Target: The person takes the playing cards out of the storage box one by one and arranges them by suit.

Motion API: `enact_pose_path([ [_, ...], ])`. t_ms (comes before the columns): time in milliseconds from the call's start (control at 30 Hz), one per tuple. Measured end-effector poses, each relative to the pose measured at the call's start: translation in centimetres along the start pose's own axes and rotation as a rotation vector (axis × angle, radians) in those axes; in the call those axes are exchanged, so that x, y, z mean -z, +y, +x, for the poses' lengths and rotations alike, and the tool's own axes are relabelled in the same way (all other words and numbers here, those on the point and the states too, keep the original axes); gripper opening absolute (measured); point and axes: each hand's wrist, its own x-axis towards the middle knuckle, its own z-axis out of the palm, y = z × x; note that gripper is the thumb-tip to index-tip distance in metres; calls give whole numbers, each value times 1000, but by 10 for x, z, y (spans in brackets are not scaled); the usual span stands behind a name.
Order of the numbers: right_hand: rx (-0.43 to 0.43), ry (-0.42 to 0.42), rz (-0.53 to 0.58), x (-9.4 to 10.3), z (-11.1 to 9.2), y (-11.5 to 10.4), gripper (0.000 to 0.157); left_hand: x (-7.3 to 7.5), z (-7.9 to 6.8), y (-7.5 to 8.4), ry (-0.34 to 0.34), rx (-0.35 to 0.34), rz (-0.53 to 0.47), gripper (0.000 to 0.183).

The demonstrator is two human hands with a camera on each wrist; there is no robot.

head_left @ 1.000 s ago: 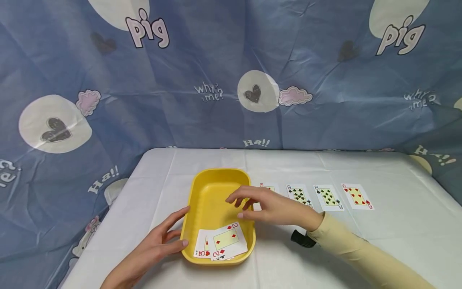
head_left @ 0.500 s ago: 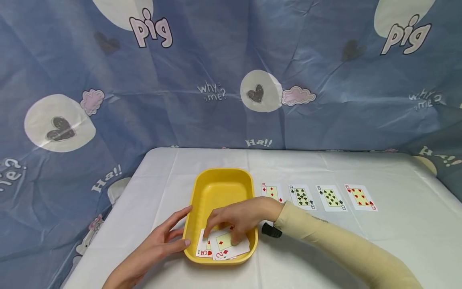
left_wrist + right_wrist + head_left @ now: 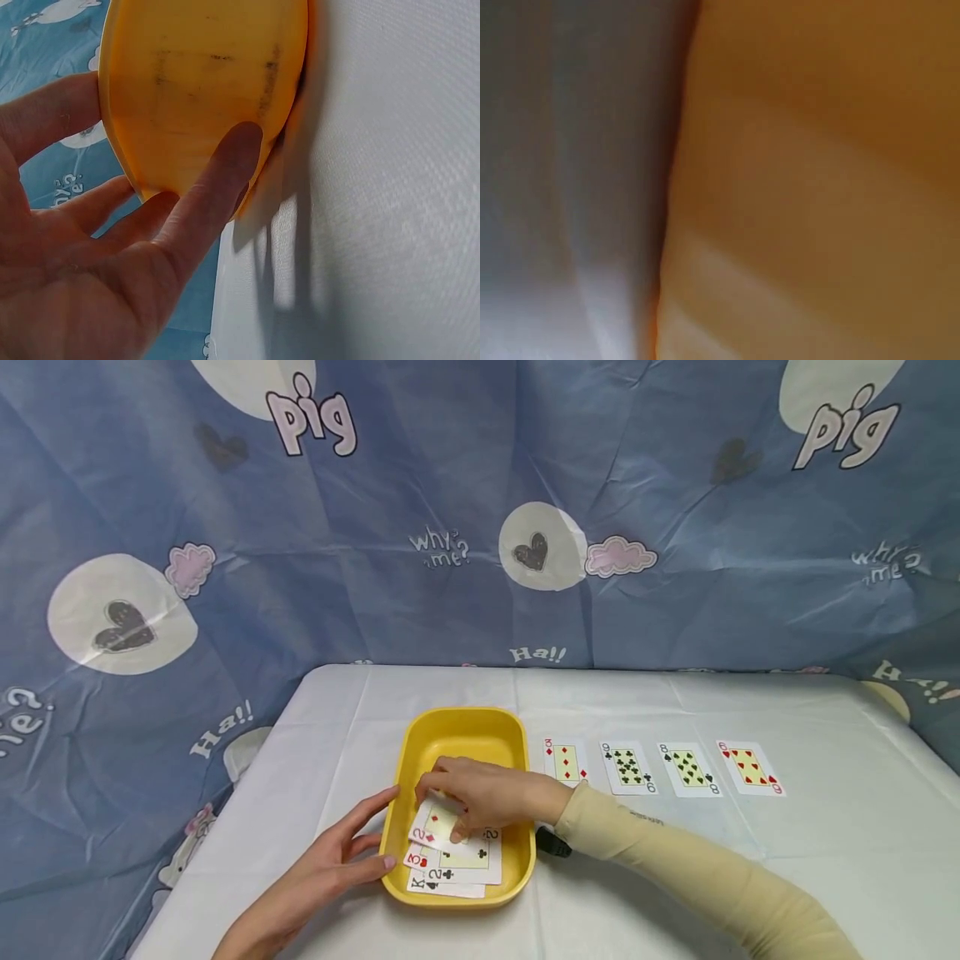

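My left hand [image 3: 322,878] rests against the left side of a yellow tray [image 3: 523,860]. In the left wrist view its thumb and straight fingers touch the tray's outer wall [image 3: 202,82]. Inside the tray, my right hand [image 3: 491,792] has its fingers and thumb bent over the two of diamonds card [image 3: 429,828], seeming to pinch it by its edges. Beneath lie a three of hearts [image 3: 415,858], a two of clubs [image 3: 472,870] and a king [image 3: 450,890], overlapping near the tray's front. The right wrist view shows only a blurred tray wall [image 3: 817,187].
On the white table [image 3: 675,877], right of the tray, a row holds the three of diamonds [image 3: 564,760], nine of clubs [image 3: 627,768], eight of spades [image 3: 688,770] and six of hearts [image 3: 750,768]. A blue patterned cloth [image 3: 420,618] hangs behind.
My right hand reached down onto the cards, then shifted the two of diamonds away from me and leftward, uncovering the two of clubs and the king. My left hand stayed against the tray.
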Motion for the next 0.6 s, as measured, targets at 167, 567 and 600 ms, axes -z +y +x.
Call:
enact_pose_path([
  [167,-60,225,33,-1,0,2,42,-1,0,0,6,-9,-1,75],
  [567,71,715,301,1,-9,5,45,-2,2,0,18,-16,2,75],
  [600,68,748,339,1,-10,5,45,-2,2,0,18,-17,1,75],
])
